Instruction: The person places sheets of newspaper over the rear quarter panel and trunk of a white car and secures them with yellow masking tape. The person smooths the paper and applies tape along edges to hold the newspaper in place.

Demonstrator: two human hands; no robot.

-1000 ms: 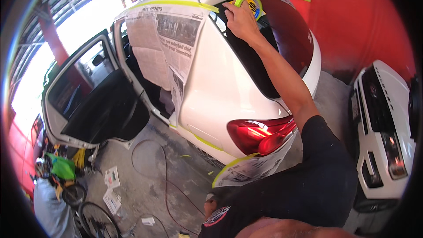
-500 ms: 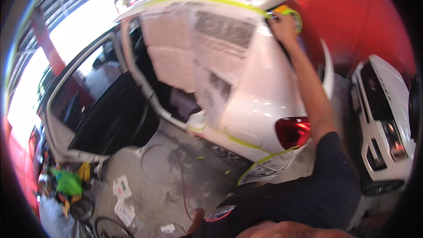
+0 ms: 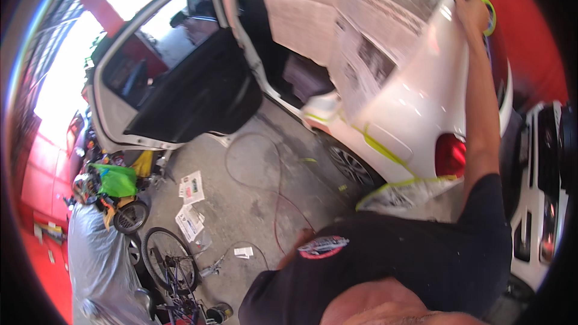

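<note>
My right arm is stretched to the upper right, where my right hand (image 3: pixel 472 13) is closed at the rear corner of a white car (image 3: pixel 421 111). A roll of yellow-green masking tape (image 3: pixel 492 17) is at that hand, with something orange beside it. A strip of the same tape runs along the car's upper edge to my fingers. Newspaper sheets (image 3: pixel 307 15) cover the rear side window area and hang over the door opening. My left hand (image 3: pixel 298 247) is low beside my dark shirt, mostly hidden, its fingers not clear.
An open rear car door (image 3: pixel 192 96) stands at left. A thin red hose (image 3: pixel 280 174) and loose papers (image 3: pixel 191 188) lie on the concrete floor. A bicycle (image 3: pixel 171 265) and a grey-covered shape (image 3: pixel 99 259) are lower left. Another white vehicle (image 3: pixel 542 204) stands at right.
The view has shifted down and left, so the car and my right hand appear further up and right. My right hand stays at the car's rear corner with the tape roll.
</note>
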